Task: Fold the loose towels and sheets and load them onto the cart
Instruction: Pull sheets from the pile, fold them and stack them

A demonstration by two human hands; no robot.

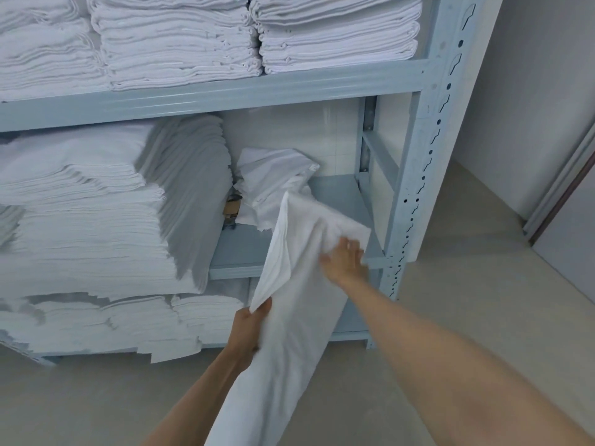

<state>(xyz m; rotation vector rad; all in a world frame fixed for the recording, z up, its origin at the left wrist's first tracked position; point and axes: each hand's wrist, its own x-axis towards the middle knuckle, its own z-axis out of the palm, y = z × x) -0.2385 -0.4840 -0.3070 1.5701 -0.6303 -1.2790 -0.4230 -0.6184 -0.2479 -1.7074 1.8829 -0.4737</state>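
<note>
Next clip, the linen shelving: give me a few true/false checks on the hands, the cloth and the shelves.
1. The left hand grips a white cloth at its edge. True.
2. The right hand hangs idle, away from the cloth. False: it is on the cloth's upper part.
3. The top shelf carries folded white linen stacks. True.
4. The crumpled cloth lies on the floor. False: it lies on the middle shelf.
</note>
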